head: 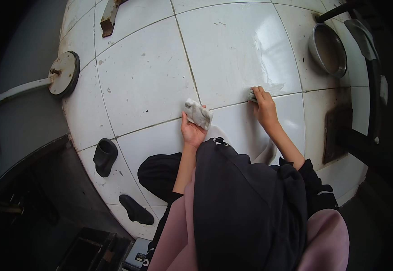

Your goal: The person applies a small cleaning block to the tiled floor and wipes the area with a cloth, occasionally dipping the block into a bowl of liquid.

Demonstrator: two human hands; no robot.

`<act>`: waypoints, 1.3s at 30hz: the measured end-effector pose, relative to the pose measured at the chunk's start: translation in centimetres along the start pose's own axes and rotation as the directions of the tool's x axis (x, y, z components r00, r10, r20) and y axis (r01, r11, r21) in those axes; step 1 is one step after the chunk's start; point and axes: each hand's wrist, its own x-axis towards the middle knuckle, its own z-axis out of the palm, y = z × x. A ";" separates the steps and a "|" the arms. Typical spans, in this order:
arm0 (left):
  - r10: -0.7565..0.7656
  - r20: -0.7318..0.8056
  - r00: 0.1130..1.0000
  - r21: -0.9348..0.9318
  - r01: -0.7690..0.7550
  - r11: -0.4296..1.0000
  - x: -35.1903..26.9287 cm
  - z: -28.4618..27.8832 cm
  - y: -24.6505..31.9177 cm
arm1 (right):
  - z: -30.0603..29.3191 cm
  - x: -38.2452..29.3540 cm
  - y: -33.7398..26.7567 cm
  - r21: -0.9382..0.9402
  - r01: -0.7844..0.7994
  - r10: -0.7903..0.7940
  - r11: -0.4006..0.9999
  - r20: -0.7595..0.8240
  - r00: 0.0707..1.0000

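Observation:
My left hand (193,130) is palm up just above the white tiled floor (142,78), holding a whitish, grey-stained soft piece (199,114), perhaps a cloth or a packet. To the right, my right hand (264,105) presses a small grey-green pad or folded cloth (252,96) against the floor near a grout line. A wet, streaky smear (265,73) lies on the glossy tile just beyond my right hand. The fingers of that hand partly hide the pad.
A metal bowl (328,50) of brownish liquid stands at the upper right, above a rusty base plate (338,135). Two dark shoes (105,157) lie at the left. A round metal disc with a bar (63,74) and a rusty metal leg (109,20) are at the upper left.

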 end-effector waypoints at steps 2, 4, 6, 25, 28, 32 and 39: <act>0.012 0.022 1.000 -0.003 -0.012 1.000 0.0 -0.4 0.1 | 1.6 0.4 -2.8 0.090 0.093 -0.099 0.992 0.064 0.993; 0.023 0.042 0.999 -0.006 -0.023 1.000 0.1 -0.4 -0.1 | 4.2 0.7 -4.7 0.132 0.218 -0.235 0.967 0.126 0.964; 0.060 0.036 0.998 -0.014 -0.060 0.998 -0.1 -0.2 -0.3 | 6.5 1.1 -7.1 0.153 0.308 -0.322 0.939 0.073 0.944; 0.273 -0.065 0.960 -0.046 -0.276 0.960 -0.8 -1.6 1.0 | 3.1 0.3 -3.6 0.090 0.200 -0.208 0.976 0.082 0.975; 0.266 -0.056 0.962 -0.027 -0.268 0.963 -1.0 -1.7 1.2 | 5.1 0.5 -5.4 0.112 0.288 -0.297 0.951 0.067 0.953; 0.273 -0.089 0.958 -0.007 -0.275 0.961 -1.7 -1.8 1.3 | 3.2 -0.1 -4.2 0.087 0.174 -0.184 0.981 0.121 0.975; 0.211 -0.024 0.977 0.034 -0.210 0.977 -1.2 -1.1 1.1 | 3.0 11.4 -0.1 0.039 0.012 -0.009 0.999 -0.083 0.996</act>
